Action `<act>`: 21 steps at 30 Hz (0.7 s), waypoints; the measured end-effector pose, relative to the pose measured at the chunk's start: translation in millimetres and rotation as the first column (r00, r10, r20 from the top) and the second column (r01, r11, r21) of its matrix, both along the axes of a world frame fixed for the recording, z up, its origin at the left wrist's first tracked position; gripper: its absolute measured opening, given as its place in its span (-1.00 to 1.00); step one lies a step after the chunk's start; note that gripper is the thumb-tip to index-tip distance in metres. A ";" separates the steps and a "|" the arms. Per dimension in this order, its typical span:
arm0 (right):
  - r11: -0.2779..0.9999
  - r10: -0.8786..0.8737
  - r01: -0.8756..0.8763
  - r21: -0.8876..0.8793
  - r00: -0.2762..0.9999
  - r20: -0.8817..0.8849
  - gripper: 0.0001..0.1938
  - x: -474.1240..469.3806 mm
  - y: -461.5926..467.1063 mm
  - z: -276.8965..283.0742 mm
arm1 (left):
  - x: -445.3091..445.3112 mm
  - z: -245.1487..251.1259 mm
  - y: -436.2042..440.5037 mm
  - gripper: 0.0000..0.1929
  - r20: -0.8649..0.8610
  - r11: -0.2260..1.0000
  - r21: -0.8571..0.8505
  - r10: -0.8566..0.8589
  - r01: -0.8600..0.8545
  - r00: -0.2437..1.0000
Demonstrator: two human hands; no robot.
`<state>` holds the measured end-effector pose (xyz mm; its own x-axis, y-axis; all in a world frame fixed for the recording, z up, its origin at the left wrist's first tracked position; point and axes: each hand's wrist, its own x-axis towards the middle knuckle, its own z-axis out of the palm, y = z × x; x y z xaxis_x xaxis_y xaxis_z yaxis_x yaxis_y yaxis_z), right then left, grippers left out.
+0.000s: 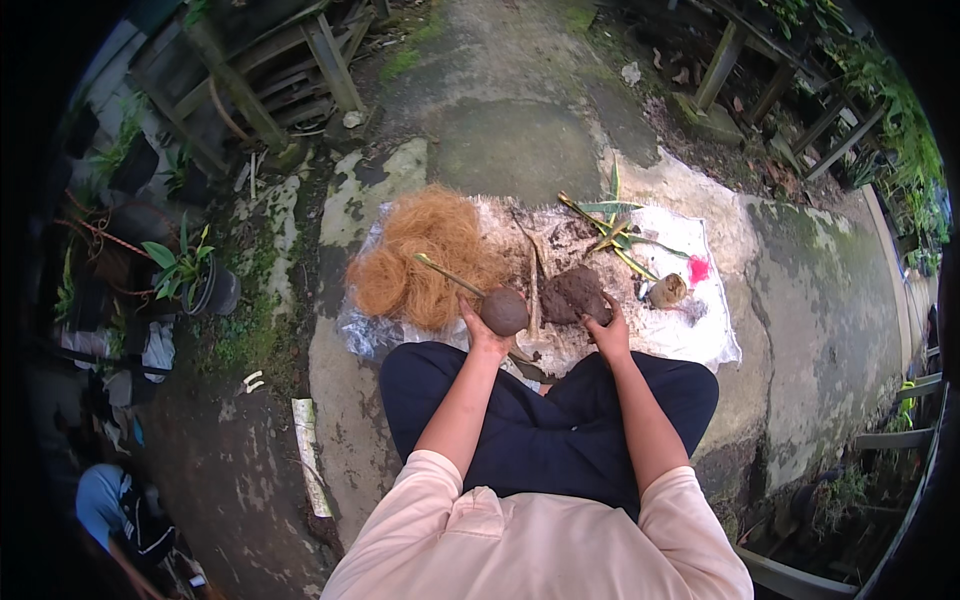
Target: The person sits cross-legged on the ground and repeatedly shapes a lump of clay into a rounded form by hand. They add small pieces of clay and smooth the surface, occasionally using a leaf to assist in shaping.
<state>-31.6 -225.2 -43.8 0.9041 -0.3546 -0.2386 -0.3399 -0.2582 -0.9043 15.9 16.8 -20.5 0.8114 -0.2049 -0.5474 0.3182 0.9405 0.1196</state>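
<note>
In my left hand (486, 334) rests a smooth round ball of dark mud (504, 312), with a thin plant stem (450, 274) reaching out from behind it to the upper left. My right hand (609, 330) has its thumb and fingertips against the near right side of a rough mud lump (571, 294), which lies on a soil-stained white sack (675, 232). Tangled brown fibre (431, 247) is heaped at the sack's left. Beyond the lump lie several yellow-edged snake plant leaves (616, 225).
A small brown container (667, 290) lies right of the lump, near a pink patch (699, 268) on the sack. Clear plastic (367, 330) shows under the fibre. A potted plant (210, 285) stands left. At lower left another person (112, 510) is partly visible. Wooden benches (334, 64) line the path.
</note>
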 end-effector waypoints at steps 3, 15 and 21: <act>0.997 0.075 -0.076 -0.006 0.993 -0.087 -0.31 -0.8 -3.1 7.9 | 0.8 6.1 -1.6 -0.18 0.009 1.000 -0.001 -0.002 0.002 1.000; 0.948 0.181 -0.203 -0.246 0.977 -0.110 -0.39 18.2 7.7 14.6 | 2.0 9.2 -3.0 -0.23 0.009 1.000 -0.020 -0.015 0.015 1.000; 0.977 0.213 -0.210 -0.039 0.973 0.085 -0.45 65.3 2.5 -7.8 | 5.4 -0.9 -3.8 -0.24 0.033 0.999 -0.012 -0.030 0.030 0.999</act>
